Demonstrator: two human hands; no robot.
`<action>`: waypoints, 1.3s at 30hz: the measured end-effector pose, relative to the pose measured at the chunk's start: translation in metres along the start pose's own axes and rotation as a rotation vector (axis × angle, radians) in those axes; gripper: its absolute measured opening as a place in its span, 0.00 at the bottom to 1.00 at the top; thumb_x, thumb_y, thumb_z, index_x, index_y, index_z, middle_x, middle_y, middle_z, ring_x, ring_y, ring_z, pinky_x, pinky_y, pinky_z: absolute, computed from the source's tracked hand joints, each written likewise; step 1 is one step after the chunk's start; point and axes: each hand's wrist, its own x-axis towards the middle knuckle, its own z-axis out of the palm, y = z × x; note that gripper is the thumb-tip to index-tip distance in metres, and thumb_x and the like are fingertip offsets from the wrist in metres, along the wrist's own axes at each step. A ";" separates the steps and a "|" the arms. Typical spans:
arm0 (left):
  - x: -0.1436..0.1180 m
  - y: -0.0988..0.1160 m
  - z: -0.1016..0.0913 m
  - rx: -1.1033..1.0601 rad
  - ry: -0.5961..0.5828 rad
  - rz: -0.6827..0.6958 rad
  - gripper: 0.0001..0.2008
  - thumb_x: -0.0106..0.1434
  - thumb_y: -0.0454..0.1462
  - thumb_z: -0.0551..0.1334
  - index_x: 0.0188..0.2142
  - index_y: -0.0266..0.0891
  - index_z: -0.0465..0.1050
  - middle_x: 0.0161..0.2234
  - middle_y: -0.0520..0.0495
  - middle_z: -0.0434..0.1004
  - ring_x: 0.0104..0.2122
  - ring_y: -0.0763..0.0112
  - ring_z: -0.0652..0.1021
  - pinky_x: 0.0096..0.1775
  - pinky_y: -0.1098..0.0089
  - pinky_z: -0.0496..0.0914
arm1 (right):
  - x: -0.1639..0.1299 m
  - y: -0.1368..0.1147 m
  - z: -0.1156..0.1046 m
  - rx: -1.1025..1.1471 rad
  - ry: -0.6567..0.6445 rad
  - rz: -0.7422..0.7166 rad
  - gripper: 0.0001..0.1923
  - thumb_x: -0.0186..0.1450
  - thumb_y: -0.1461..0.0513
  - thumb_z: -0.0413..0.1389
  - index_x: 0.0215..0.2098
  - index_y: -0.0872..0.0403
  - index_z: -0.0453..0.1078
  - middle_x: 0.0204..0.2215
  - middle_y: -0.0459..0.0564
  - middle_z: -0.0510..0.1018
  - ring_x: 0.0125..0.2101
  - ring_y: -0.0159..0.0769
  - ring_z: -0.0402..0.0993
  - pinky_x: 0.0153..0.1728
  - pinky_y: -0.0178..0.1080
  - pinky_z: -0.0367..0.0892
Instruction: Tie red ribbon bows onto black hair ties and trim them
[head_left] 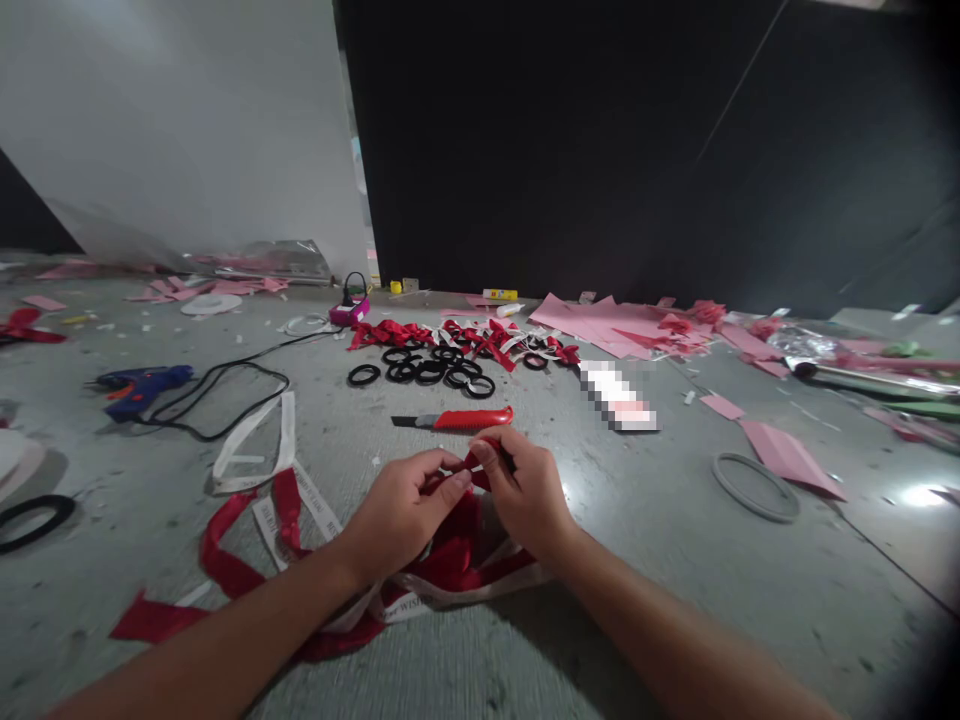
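Note:
Both hands meet low in the middle of the head view, pinching a red ribbon [459, 535]. My left hand [409, 505] is closed, its thumb and forefinger pressed together on the ribbon. Beside it my right hand [529, 490] is closed too, gripping a raised bit of the same ribbon; the exact fold between the fingertips is partly hidden. A white ribbon [420, 605] with printed lettering runs under the hands, tangled with red lengths on the floor. Just beyond the fingers lies a red utility knife [472, 418] with its blade out to the left.
Several black rings [429, 372] lie ahead, below a row of red bows [491, 342]. To the left is a blue glue gun [142, 385] with its black cord. Pink paper [592, 325] and a grey ring [754, 487] lie to the right. A black panel [600, 150] stands behind.

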 end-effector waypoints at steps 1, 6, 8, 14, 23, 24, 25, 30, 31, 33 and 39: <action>-0.001 -0.001 0.000 0.003 0.023 0.008 0.13 0.65 0.44 0.58 0.40 0.38 0.75 0.31 0.50 0.78 0.29 0.71 0.75 0.33 0.72 0.68 | 0.001 0.002 0.000 0.004 0.018 0.018 0.11 0.69 0.55 0.51 0.37 0.53 0.70 0.24 0.44 0.75 0.24 0.31 0.68 0.28 0.34 0.60; -0.003 -0.002 -0.006 -0.033 0.143 0.031 0.13 0.65 0.44 0.58 0.33 0.36 0.72 0.21 0.54 0.67 0.22 0.76 0.66 0.25 0.74 0.62 | 0.003 0.010 0.000 0.013 0.085 0.108 0.17 0.70 0.51 0.47 0.42 0.54 0.70 0.22 0.43 0.70 0.23 0.31 0.65 0.26 0.34 0.58; -0.002 -0.002 -0.008 -0.032 0.188 0.041 0.13 0.64 0.45 0.58 0.31 0.36 0.71 0.20 0.55 0.64 0.21 0.76 0.64 0.24 0.74 0.60 | 0.001 0.010 0.000 0.042 0.045 0.105 0.22 0.72 0.50 0.41 0.39 0.54 0.71 0.20 0.43 0.67 0.22 0.31 0.63 0.25 0.34 0.57; 0.003 -0.005 -0.009 0.018 0.218 0.076 0.13 0.64 0.44 0.59 0.34 0.36 0.73 0.24 0.52 0.69 0.24 0.74 0.67 0.28 0.73 0.62 | -0.003 0.001 -0.001 -0.025 -0.133 0.024 0.17 0.68 0.51 0.51 0.33 0.55 0.71 0.22 0.44 0.71 0.23 0.31 0.64 0.25 0.34 0.57; 0.005 -0.006 -0.009 0.018 0.195 0.042 0.13 0.65 0.45 0.58 0.37 0.37 0.74 0.25 0.53 0.71 0.25 0.74 0.69 0.30 0.72 0.63 | -0.003 0.000 -0.002 -0.033 0.041 0.058 0.15 0.69 0.54 0.50 0.32 0.54 0.71 0.21 0.44 0.71 0.23 0.31 0.63 0.26 0.35 0.57; 0.005 -0.007 -0.008 0.017 0.198 0.036 0.13 0.65 0.45 0.58 0.38 0.37 0.74 0.26 0.52 0.73 0.26 0.73 0.70 0.31 0.72 0.64 | -0.002 0.000 -0.002 -0.008 0.058 0.085 0.16 0.69 0.53 0.50 0.30 0.54 0.69 0.20 0.43 0.69 0.22 0.30 0.62 0.25 0.34 0.56; 0.005 -0.007 -0.008 0.021 0.201 0.033 0.14 0.65 0.45 0.58 0.38 0.37 0.73 0.26 0.52 0.73 0.26 0.73 0.70 0.31 0.72 0.64 | -0.002 0.000 -0.002 0.031 0.070 0.114 0.17 0.69 0.52 0.49 0.29 0.54 0.68 0.20 0.42 0.67 0.21 0.30 0.61 0.24 0.34 0.55; 0.004 -0.010 -0.007 0.054 0.216 0.084 0.11 0.67 0.43 0.56 0.39 0.38 0.73 0.30 0.50 0.75 0.30 0.70 0.73 0.35 0.70 0.66 | -0.001 -0.004 0.000 0.192 -0.057 0.168 0.17 0.67 0.49 0.51 0.37 0.54 0.70 0.25 0.44 0.72 0.24 0.31 0.65 0.26 0.34 0.60; 0.004 -0.011 -0.007 0.051 0.210 0.109 0.10 0.67 0.42 0.57 0.40 0.39 0.73 0.33 0.50 0.76 0.33 0.70 0.74 0.37 0.70 0.67 | -0.002 -0.005 0.001 0.167 -0.089 0.145 0.16 0.65 0.50 0.54 0.38 0.54 0.71 0.27 0.45 0.74 0.26 0.32 0.67 0.28 0.34 0.61; 0.003 -0.011 -0.005 0.061 0.205 0.164 0.08 0.66 0.38 0.57 0.41 0.39 0.73 0.37 0.48 0.77 0.37 0.69 0.75 0.41 0.69 0.68 | -0.003 -0.008 0.003 0.096 -0.104 0.090 0.13 0.63 0.53 0.58 0.38 0.54 0.73 0.29 0.46 0.76 0.29 0.33 0.69 0.31 0.35 0.62; 0.003 -0.008 -0.003 0.159 0.213 0.242 0.04 0.63 0.33 0.59 0.36 0.38 0.73 0.36 0.48 0.75 0.38 0.68 0.75 0.42 0.67 0.68 | -0.002 -0.006 0.004 0.032 -0.020 0.090 0.10 0.66 0.56 0.55 0.35 0.54 0.73 0.28 0.46 0.76 0.28 0.34 0.69 0.31 0.36 0.62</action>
